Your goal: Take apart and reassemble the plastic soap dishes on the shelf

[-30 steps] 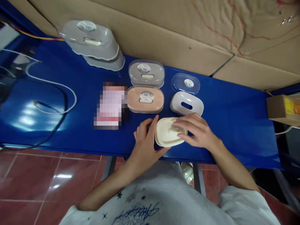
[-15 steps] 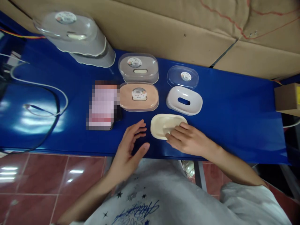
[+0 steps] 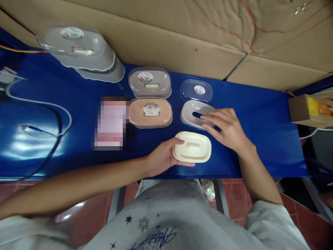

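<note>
A cream oval tray (image 3: 195, 155) with a raised bar in its middle is in my left hand (image 3: 162, 158). My thumb presses on its left rim and the fingers go underneath. Behind it lies a white oval shell (image 3: 187, 113) with a long slot. My right hand (image 3: 226, 130) reaches over the right side of this shell, thumb and fingers apart, fingertips near the slot; whether they touch it I cannot tell. A clear oval lid (image 3: 186, 91) with a round label sits just behind the white shell.
Left of the shell are a peach oval box (image 3: 137, 113) and a grey oval box (image 3: 135, 85), both lidded and labelled. Larger grey boxes (image 3: 104, 62) are stacked at back left. A blurred-out phone-like object (image 3: 110, 123), cables (image 3: 68, 111) and a cardboard carton (image 3: 299, 111) share the blue table.
My left hand has come right and taken hold of the cream tray, now tilted up. My right hand has let go of the tray and moved up and right to the white shell.
</note>
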A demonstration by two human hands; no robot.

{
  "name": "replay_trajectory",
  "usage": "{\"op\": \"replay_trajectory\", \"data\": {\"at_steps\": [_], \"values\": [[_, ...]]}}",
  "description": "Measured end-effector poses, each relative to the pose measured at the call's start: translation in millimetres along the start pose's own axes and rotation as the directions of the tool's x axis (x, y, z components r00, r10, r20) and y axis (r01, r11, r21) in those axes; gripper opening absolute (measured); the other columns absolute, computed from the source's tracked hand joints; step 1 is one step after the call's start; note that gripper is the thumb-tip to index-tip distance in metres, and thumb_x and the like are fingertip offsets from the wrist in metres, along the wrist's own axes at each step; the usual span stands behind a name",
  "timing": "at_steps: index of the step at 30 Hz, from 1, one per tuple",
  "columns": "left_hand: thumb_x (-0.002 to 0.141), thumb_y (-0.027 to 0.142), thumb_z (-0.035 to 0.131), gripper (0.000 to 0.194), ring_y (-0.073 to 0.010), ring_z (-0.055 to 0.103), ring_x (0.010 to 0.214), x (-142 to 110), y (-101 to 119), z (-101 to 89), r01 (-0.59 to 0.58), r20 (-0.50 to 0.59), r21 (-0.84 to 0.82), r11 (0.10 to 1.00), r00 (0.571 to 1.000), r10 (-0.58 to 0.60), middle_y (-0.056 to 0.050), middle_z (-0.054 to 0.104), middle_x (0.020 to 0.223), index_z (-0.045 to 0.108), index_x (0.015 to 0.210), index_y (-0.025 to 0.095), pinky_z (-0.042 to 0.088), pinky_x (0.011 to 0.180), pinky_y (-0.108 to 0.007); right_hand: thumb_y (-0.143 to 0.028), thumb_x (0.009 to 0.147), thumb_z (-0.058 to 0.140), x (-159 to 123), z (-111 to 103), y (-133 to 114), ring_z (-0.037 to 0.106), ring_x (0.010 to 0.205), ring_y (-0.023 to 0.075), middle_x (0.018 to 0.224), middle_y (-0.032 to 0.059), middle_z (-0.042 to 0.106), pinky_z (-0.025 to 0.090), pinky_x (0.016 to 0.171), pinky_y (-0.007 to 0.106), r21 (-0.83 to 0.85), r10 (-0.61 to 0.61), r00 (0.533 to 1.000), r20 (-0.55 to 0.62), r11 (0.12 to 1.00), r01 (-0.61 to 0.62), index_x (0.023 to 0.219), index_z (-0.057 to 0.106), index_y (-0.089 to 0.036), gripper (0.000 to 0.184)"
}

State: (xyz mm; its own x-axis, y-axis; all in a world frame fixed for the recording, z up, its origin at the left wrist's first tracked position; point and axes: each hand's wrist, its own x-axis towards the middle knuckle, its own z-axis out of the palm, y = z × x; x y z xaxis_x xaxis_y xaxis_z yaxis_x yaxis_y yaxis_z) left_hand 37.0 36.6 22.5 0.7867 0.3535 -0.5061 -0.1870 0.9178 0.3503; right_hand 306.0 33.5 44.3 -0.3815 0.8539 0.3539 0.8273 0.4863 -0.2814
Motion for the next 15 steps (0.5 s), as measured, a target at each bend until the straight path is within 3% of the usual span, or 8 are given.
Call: {"op": "replay_trajectory", "data": {"at_steps": [3,5,10,15], "values": [[0.101,0.042,0.061,0.049,-0.0448,0.065,0.14,4,5,-6.1,0.026,0.065,-0.029,0.999,0.998,-0.024,-0.02,0.076,0.139,0.07,0.139,0.012,0.06,0.104,-0.063,-0.043,0.108,0.064,1,10,8,0.074,0.12,0.0312,0.132,0.0097,0.08,0.05,0.102,0.05,-0.126,-0.019,0.99,0.139,0.991,0.037,0.137,0.072,-0.024,0.036],[0.103,0.045,0.061,0.048,-0.0428,0.065,0.14,2,8,-10.2,0.017,0.062,-0.059,0.998,0.998,-0.013,-0.018,0.077,0.139,0.071,0.138,0.014,0.06,0.105,-0.06,-0.04,0.108,0.064,0,11,6,0.074,0.121,0.0305,0.134,0.0088,0.08,0.051,0.101,0.049,-0.148,-0.025,0.991,0.13,0.988,0.044,0.141,0.07,-0.025,0.036],[0.107,0.053,0.057,0.049,-0.0383,0.061,0.146,-1,22,-14.1,-0.109,0.002,-0.119,0.987,0.994,0.11,-0.013,0.073,0.146,0.069,0.142,0.02,0.058,0.111,-0.054,-0.029,0.101,0.075,-1,-2,-9,0.079,0.107,0.0275,0.127,0.0044,0.083,0.055,0.093,0.045,0.001,-0.076,0.997,-0.031,0.997,0.076,0.151,0.063,-0.034,0.052],[0.103,0.071,0.056,0.068,-0.0375,0.061,0.146,0,23,-16.0,-0.166,0.031,-0.123,0.978,0.985,0.171,-0.014,0.073,0.146,0.068,0.147,0.021,0.052,0.119,-0.051,-0.025,0.095,0.078,-6,-1,-27,0.079,0.097,0.026,0.124,0.0028,0.084,0.057,0.09,0.047,0.114,-0.264,0.961,0.083,0.96,0.254,0.164,0.049,-0.032,0.075]]}}
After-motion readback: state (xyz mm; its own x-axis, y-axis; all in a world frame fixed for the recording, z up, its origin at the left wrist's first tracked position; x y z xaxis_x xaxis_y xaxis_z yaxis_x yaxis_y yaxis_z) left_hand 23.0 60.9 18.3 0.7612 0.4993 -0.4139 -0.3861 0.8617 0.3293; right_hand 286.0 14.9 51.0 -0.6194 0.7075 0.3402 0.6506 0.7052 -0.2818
